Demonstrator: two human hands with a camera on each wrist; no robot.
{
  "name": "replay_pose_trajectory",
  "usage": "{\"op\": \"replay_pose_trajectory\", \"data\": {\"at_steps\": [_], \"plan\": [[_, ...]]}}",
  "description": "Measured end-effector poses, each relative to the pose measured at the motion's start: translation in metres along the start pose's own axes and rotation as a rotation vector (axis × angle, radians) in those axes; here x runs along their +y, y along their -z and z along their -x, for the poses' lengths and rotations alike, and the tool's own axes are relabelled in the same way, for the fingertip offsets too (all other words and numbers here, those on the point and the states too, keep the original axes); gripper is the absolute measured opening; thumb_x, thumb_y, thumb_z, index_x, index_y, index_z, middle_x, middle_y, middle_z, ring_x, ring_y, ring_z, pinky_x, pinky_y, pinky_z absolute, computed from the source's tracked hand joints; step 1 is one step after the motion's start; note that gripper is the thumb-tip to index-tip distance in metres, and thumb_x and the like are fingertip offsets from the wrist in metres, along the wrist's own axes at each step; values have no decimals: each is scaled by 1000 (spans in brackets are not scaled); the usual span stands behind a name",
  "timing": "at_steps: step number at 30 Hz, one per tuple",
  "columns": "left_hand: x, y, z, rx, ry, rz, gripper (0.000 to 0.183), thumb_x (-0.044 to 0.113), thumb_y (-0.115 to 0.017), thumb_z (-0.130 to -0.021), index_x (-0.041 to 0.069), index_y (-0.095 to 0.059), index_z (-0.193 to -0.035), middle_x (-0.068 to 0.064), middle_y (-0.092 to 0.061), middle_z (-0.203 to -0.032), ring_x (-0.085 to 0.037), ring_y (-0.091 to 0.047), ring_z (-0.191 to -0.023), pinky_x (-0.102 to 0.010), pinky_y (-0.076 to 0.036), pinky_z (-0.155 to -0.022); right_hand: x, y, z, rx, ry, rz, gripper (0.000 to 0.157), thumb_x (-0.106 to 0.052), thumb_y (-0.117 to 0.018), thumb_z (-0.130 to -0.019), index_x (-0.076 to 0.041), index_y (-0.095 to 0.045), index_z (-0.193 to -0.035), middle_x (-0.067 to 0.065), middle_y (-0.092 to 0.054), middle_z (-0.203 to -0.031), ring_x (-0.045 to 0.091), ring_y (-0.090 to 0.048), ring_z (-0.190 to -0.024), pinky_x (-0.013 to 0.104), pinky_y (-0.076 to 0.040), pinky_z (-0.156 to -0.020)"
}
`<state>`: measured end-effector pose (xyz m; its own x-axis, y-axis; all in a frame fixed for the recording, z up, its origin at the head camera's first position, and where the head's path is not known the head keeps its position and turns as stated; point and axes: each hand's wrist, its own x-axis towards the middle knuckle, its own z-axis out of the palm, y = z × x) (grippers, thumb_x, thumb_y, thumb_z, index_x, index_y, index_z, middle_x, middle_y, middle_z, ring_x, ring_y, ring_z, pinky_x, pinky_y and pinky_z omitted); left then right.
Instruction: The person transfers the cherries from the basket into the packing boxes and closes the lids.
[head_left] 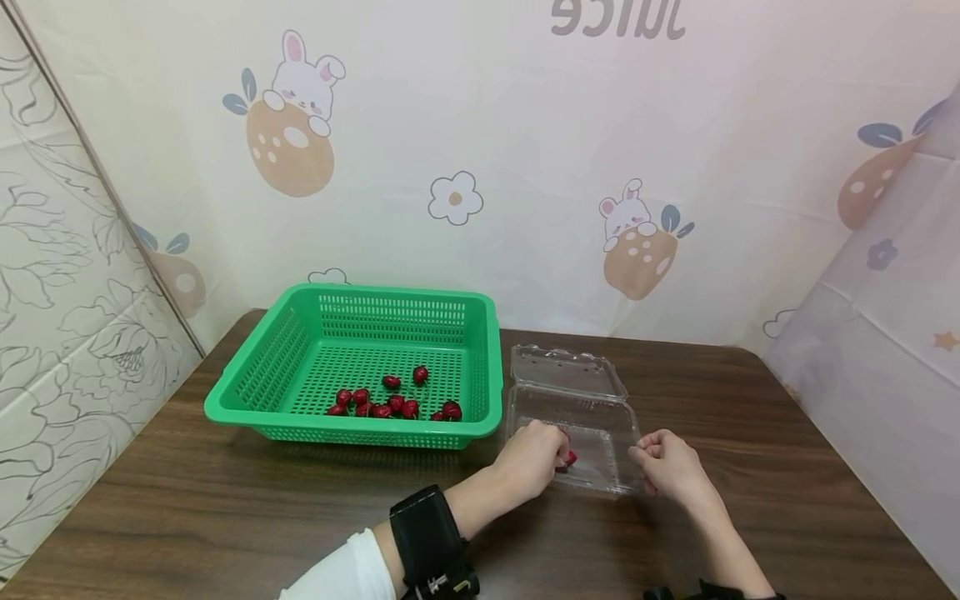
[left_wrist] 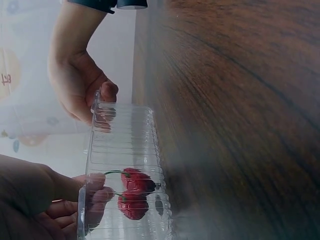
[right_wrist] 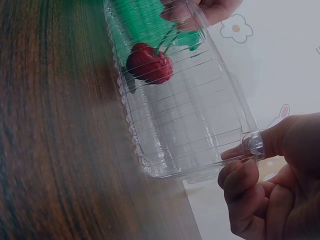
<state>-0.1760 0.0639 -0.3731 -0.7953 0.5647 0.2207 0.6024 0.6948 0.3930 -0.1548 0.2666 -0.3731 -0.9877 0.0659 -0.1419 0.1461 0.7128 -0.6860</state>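
Note:
My left hand [head_left: 531,457] reaches over the near side of an open clear plastic clamshell box [head_left: 607,442]. Its fingertips pinch the thin green stems of two dark red cherries [left_wrist: 134,200]. Through the box wall, both wrist views show these cherries hanging low inside, close to the bottom; whether they touch it I cannot tell. With thumb and fingers, my right hand [head_left: 671,468] grips the box's rim at the near right corner. The hinged lid [head_left: 566,372] lies folded back, away from me.
Left of the box stands a green plastic basket [head_left: 491,367] with slotted walls, several cherries [head_left: 382,410] lying on its floor. Both rest on a dark wooden table [head_left: 247,517]. A printed curtain [head_left: 517,117] hangs behind the table.

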Motion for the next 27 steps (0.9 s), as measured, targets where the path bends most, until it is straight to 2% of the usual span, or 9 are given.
{"op": "replay_pose_trajectory", "data": {"at_steps": [5,10,12,15,17,19,23,27], "plan": [[-3,-3,-1,-47,9,18,18,-1,-60,-80,9,-64,-66,7,-50,-58,-3,-40,-49,-14,-32,-44,-1,-1,0,7,3,6,18,-10,-49,-87,6,-42,-93,0,-48,-53,14,-48,-42,27,-39,-44],[-3,-2,-2,-107,35,32,27,-1,-56,-81,8,-56,-56,5,-35,-52,-7,-28,-46,-16,-24,-41,-1,-1,0,13,8,5,18,-10,-49,-87,6,-43,-92,0,-48,-54,14,-49,-42,27,-39,-44],[-2,-2,-3,-126,42,19,26,1,-57,-82,8,-58,-56,6,-38,-53,-6,-31,-46,-16,-26,-42,-1,-1,0,15,10,6,17,-10,-49,-86,6,-43,-92,0,-48,-53,14,-49,-42,27,-39,-44],[0,-1,-4,-142,53,-13,18,7,-60,-83,11,-68,-67,8,-52,-60,-4,-42,-51,-15,-34,-47,-1,0,0,10,8,1,18,-10,-49,-87,6,-43,-92,0,-48,-54,14,-49,-42,27,-40,-45],[1,0,-4,-142,55,-36,10,12,-63,-82,13,-72,-77,7,-59,-67,-4,-48,-55,-15,-38,-51,-1,0,0,5,2,-1,18,-10,-48,-87,6,-42,-92,1,-48,-55,14,-49,-43,28,-40,-45],[3,1,-3,-138,60,-54,8,17,-64,-82,13,-72,-81,7,-61,-69,-4,-48,-55,-16,-39,-51,-1,1,0,3,-4,-3,19,-10,-48,-87,6,-42,-93,1,-48,-55,14,-49,-43,28,-40,-45],[5,2,-1,-99,50,-91,11,21,-66,-80,11,-69,-79,4,-58,-65,-6,-45,-51,-17,-38,-48,-1,1,0,3,3,-6,19,-10,-49,-87,7,-42,-93,1,-48,-55,14,-49,-43,28,-40,-45],[7,5,1,-43,14,-146,14,24,-68,-78,10,-66,-78,2,-55,-67,-7,-48,-56,-18,-40,-49,-1,1,-1,-4,-8,-13,19,-10,-48,-87,7,-42,-93,2,-49,-57,14,-49,-43,28,-40,-45]]}}
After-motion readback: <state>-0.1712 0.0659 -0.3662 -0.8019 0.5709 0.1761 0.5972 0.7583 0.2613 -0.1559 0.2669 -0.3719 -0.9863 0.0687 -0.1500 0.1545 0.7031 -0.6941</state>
